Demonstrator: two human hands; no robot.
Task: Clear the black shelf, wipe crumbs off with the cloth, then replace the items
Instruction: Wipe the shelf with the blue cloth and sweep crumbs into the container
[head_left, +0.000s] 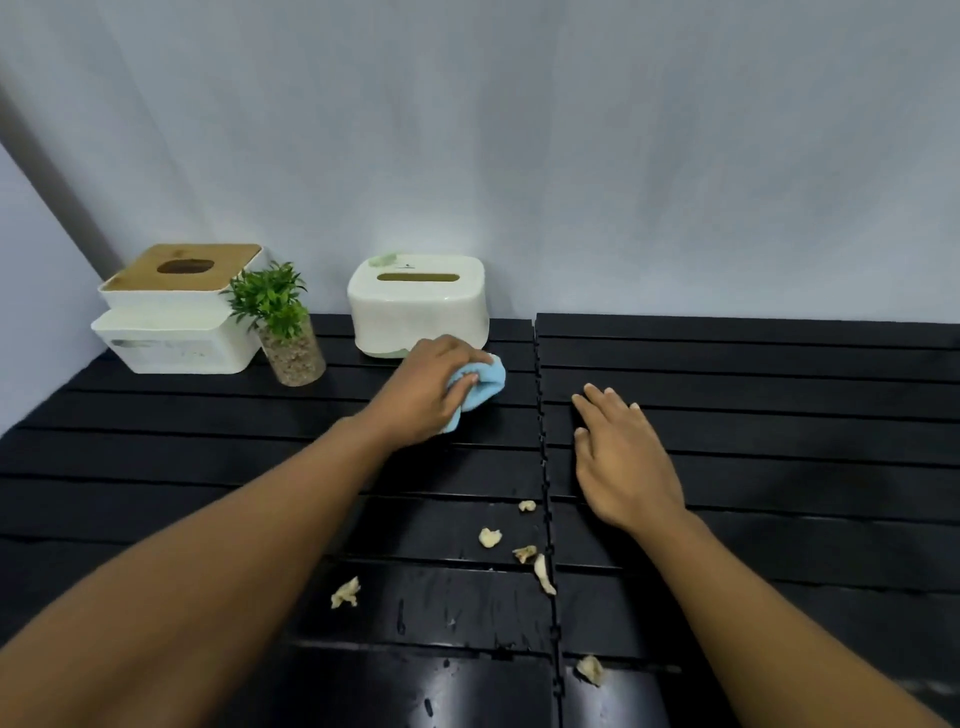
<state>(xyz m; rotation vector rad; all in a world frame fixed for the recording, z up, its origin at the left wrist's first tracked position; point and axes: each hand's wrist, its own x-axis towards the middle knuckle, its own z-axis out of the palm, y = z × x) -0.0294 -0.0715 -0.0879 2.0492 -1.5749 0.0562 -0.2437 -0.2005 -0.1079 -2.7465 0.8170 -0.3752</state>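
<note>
Firmly closed around cloth (480, 387): L hand (434, 387), fingers curled over top of the light blue bundle, pressing it down on shelf (208, 467). Cloth bunched, sticking out to the right of the knuckles and a bit under the palm toward the wrist. Placed just in front of tissue box (418, 309), near its front-right corner; touching the box or not, cannot tell.

Open and flat: R hand (623, 462), palm down on the shelf, fingers spread and pointing away toward wall (571, 156). Holding nothing. Lying just right of seam (545, 467) between the two black slatted panels, while L hand w/ cloth is left of it.

Closer to the camera, crumbs (490, 538): several pale pieces scattered on the black slats, most of them left of the seam, one long piece lying right at it, one more alone at bottom, right of the seam. Well apart from the cloth.

At back left, against the wall: plant (283, 322) in clear glass w/ pebbles, upright, and beside it organizer (176, 317), white w/ wooden lid, oval hole on top. Plant touching or nearly touching organizer's right side. Tissue box white, slot on top, standing apart to the right of plant.
</note>
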